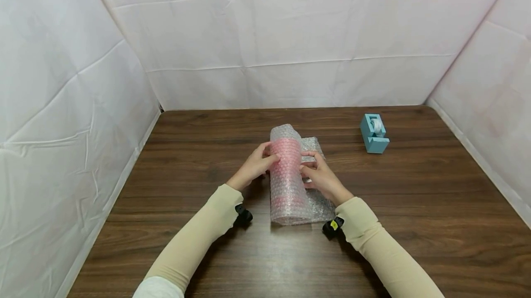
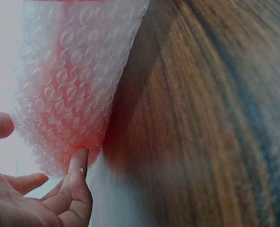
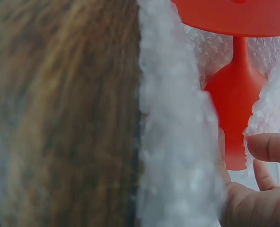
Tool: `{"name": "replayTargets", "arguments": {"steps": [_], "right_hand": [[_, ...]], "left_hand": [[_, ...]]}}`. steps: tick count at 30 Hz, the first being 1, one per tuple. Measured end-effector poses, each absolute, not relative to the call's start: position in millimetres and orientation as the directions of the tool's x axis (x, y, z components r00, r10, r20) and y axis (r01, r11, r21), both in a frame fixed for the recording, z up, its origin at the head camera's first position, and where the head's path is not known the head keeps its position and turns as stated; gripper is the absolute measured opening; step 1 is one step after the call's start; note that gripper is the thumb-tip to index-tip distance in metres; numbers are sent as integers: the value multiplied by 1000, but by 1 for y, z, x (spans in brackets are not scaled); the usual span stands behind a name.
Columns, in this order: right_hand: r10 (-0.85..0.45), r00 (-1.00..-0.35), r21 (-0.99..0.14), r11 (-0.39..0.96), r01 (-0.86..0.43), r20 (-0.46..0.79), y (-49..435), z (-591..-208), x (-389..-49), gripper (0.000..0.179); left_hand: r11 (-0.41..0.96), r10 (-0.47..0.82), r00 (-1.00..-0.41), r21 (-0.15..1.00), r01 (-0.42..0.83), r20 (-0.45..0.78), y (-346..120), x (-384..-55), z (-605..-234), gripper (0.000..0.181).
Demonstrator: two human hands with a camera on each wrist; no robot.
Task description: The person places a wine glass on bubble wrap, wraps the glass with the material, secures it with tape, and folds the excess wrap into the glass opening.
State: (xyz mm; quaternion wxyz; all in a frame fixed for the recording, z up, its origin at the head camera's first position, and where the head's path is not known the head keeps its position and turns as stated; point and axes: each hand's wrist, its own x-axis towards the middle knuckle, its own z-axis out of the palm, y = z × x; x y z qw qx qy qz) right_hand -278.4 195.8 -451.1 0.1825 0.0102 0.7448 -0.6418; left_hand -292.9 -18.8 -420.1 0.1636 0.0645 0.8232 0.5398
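Observation:
A sheet of bubble wrap [image 1: 288, 175] is folded over a red goblet [image 3: 237, 99], which shows pink through the layers. Its round foot, stem and bowl appear in the right wrist view, inside the open side of the wrap. My left hand [image 1: 255, 164] holds the roll's left side, thumb on top and fingers low against the bubbles. On the other side, my right hand [image 1: 323, 178] pinches the loose edge of the upper layer beside the goblet's bowl. A flat part of the wrap lies under and beyond this hand.
A light blue tape dispenser [image 1: 374, 134] with a clear roll stands at the back right of the dark wooden table [image 1: 199, 150]. White cloth walls [image 1: 290, 35] rise behind and on both sides. Black wrist cameras [image 1: 244, 216] sit below both cuffs.

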Motion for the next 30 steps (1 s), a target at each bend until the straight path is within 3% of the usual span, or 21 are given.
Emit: {"name": "replayTargets", "arguments": {"steps": [14,30], "right_hand": [[-173,-936,-943,190,274,-307,201,-448,-276,38],[-186,-935,-943,202,263,-301,206,-445,-275,56]], "left_hand": [[415,266,-949,909,-42,-166,-11,-292,-420,68],[459,252,-959,888,1,-129,-1,-295,-418,72]]}}
